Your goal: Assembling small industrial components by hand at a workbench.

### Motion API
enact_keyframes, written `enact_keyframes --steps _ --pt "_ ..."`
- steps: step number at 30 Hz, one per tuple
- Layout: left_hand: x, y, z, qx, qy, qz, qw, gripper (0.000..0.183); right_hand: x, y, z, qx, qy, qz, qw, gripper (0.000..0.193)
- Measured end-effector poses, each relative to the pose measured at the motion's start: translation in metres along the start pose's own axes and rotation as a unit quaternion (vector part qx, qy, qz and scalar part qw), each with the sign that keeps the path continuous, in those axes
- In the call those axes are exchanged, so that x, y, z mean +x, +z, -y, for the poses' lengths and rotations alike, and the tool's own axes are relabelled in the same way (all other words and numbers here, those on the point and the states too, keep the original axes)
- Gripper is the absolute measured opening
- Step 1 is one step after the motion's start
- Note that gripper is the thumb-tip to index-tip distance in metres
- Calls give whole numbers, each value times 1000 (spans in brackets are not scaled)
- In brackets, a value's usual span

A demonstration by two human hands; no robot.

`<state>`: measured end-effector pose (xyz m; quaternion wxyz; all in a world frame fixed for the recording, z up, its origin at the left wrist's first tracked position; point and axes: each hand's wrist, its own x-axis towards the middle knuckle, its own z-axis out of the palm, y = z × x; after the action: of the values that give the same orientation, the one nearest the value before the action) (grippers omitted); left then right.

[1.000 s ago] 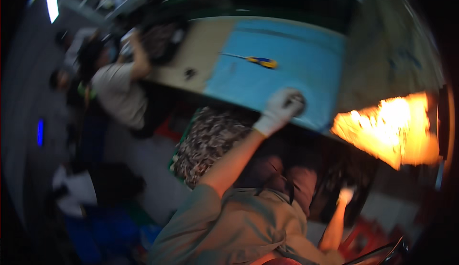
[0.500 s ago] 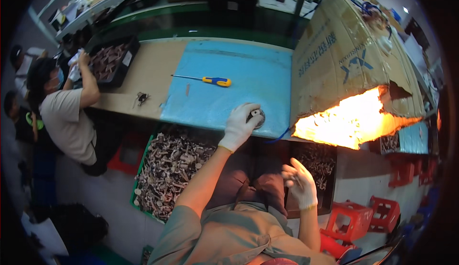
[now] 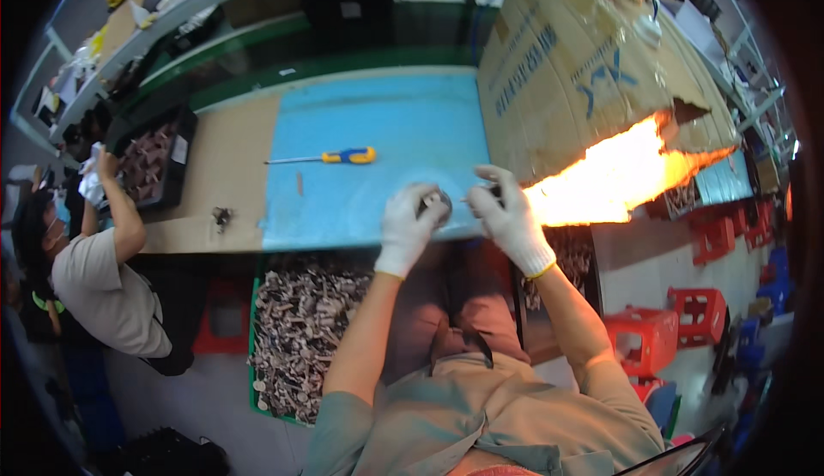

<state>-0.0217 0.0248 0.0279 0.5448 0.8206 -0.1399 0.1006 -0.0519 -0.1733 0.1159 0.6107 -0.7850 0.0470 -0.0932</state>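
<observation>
My left hand (image 3: 407,227), in a white knit glove, grips a round metal part (image 3: 436,207) at the front edge of the blue mat (image 3: 378,115). Just to its right, my right hand (image 3: 513,225) is gloved too, its fingers curled round a small dark part (image 3: 492,191) whose kind I cannot make out. A small gap separates the two hands. Farther back on the mat lies a screwdriver (image 3: 348,156) with a yellow and blue handle, its shaft toward the left. A thin brownish strip (image 3: 299,183) lies near it.
A cardboard box (image 3: 566,72), brightly lit inside, stands right of the mat. Below the bench are a green-rimmed crate of metal parts (image 3: 309,330) and a darker crate (image 3: 562,261). At left, a co-worker (image 3: 112,278) sits by a black bin (image 3: 184,158). Red stools (image 3: 644,339) stand at right.
My right hand has risen from above the right-hand crate to the mat's front edge, beside my left hand, with a small dark part in its fingers. The whole view has shifted.
</observation>
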Motion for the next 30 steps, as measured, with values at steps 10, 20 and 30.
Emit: enact_keyframes --steps 10,20,30 --pt "6 1 -5 33 -11 5 999 36 18 28 6 -246 -67 104 961 55" --pt "9 -7 10 31 31 -25 999 28 41 64 30 -512 -211 235 799 33" --pt "6 43 -31 -351 -83 -160 919 45 28 63 41 -619 -185 287 707 63"
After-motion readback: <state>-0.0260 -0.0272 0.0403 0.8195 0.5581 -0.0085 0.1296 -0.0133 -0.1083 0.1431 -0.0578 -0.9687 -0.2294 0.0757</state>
